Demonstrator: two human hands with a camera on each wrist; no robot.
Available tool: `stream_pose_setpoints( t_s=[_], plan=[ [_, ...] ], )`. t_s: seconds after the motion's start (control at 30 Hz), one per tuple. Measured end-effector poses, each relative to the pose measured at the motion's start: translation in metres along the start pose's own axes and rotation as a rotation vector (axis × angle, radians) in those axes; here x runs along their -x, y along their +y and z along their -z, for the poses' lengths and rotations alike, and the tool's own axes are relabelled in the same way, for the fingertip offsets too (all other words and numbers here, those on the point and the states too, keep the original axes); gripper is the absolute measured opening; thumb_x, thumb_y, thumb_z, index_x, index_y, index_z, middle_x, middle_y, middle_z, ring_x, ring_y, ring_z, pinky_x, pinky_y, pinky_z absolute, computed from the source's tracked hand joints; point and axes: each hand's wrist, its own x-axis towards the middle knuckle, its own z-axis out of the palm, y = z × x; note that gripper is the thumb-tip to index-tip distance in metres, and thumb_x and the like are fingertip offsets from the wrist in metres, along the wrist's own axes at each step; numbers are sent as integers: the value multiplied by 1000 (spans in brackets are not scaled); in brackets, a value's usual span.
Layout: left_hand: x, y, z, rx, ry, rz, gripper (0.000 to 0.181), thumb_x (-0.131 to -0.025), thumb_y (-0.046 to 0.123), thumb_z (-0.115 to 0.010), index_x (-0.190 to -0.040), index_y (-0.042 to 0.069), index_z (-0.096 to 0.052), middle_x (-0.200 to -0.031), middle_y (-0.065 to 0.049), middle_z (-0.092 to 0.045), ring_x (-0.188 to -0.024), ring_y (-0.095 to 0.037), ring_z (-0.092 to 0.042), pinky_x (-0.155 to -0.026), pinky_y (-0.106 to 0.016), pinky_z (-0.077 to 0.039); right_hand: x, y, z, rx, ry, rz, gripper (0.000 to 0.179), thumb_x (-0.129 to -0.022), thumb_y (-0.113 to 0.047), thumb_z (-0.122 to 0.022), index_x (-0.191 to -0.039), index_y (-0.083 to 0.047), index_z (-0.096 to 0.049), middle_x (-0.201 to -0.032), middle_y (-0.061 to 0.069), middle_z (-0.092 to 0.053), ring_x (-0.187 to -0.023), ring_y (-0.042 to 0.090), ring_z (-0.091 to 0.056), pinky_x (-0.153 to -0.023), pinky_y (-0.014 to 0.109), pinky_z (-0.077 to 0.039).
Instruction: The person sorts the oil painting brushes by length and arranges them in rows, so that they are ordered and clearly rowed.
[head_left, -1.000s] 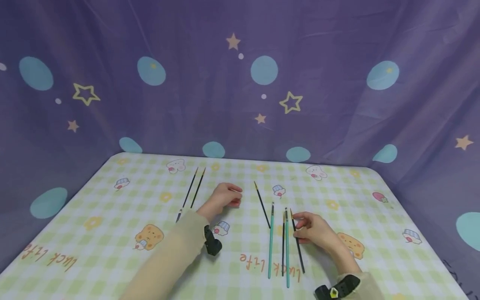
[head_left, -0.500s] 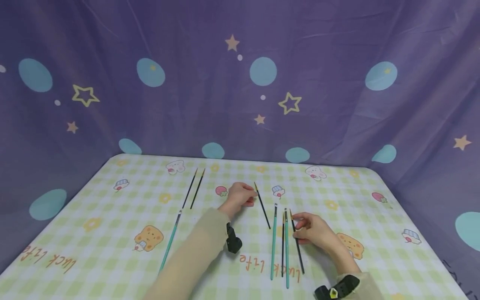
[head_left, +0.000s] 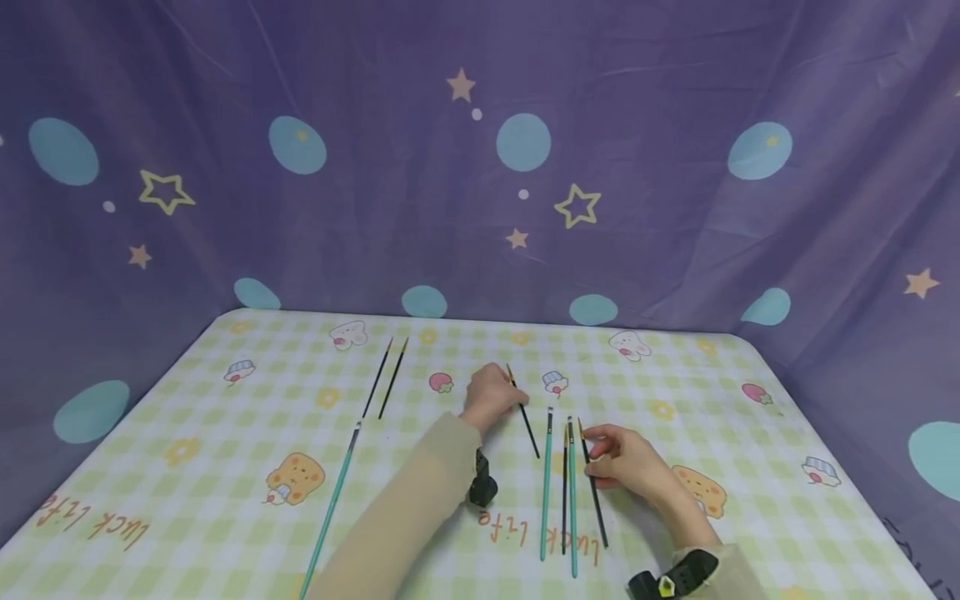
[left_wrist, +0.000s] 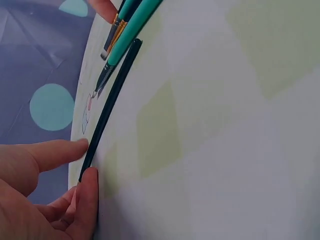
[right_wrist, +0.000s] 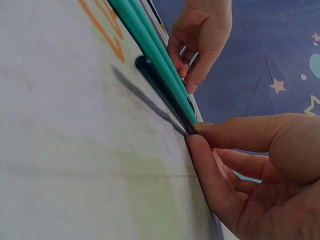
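Observation:
My left hand [head_left: 492, 397] has its fingertips at the upper part of a slim black paintbrush [head_left: 531, 433]. In the left wrist view, the index finger and thumb stand on either side of its handle [left_wrist: 111, 107], right against it. With thumb and index finger, my right hand [head_left: 626, 458] pinches another black paintbrush [head_left: 597, 508] near its bristle end. Beside it on the left lie a teal paintbrush [head_left: 573, 508], a black one [head_left: 565, 492] and a second teal one [head_left: 546, 492], roughly parallel. The right wrist view shows the pinched handle [right_wrist: 162, 90] close under teal handles.
Two black paintbrushes [head_left: 393, 379] lie side by side at the back left of the table [head_left: 225, 467]. Nearer, a long teal paintbrush [head_left: 332, 508] lies beside my left sleeve [head_left: 405, 508]. A purple curtain [head_left: 420, 225] hangs behind the table.
My left hand has moved right, away from the left brushes, to the middle black paintbrush. The left teal paintbrush has come into fuller view. My right hand keeps its place.

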Motion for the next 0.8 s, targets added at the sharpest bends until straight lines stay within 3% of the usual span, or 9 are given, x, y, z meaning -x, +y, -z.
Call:
stream_pose_setpoints(
  t_s=[0.23,0.37,0.5,0.63,0.8],
  plan=[
    [-3,2,2,-68,3,-21,27,-66,3,-71,-90,3,-59,-82,-8,-62,-59,-16,-57,-51,-25,-47,0,-1,0,1,-1,3,50,-74,5,-67,-121,3,-50,-88,11,-52,-72,18,-55,-61,32,-55],
    [-4,2,4,-80,-16,-27,27,-67,1,-70,-92,1,-60,-83,-10,-63,-53,-16,-60,-47,-24,-48,1,-2,0,6,-7,1,50,-74,4,-66,-122,3,-50,-88,12,-52,-72,18,-55,-61,32,-55],
    [-7,0,11,11,-82,-1,26,-68,0,-69,-92,0,-60,-80,-11,-63,-48,-15,-60,-45,-24,-49,1,-3,0,12,-11,0,50,-75,4,-66,-122,3,-50,-88,12,-52,-72,18,-55,-61,32,-55],
    [-11,-5,18,142,-175,62,26,-70,1,-68,-95,2,-61,-79,-8,-64,-48,-13,-59,-47,-25,-49,1,-2,0,5,-14,4,50,-75,4,-66,-122,4,-49,-88,12,-52,-72,18,-55,-61,33,-55],
    [-12,-13,26,290,-273,72,30,-74,-1,-63,-104,-1,-61,-74,-6,-61,-48,-10,-57,-52,-24,-52,1,-2,0,13,-5,0,50,-75,4,-66,-122,3,-50,-88,12,-52,-72,18,-55,-61,32,-55]
  ],
)
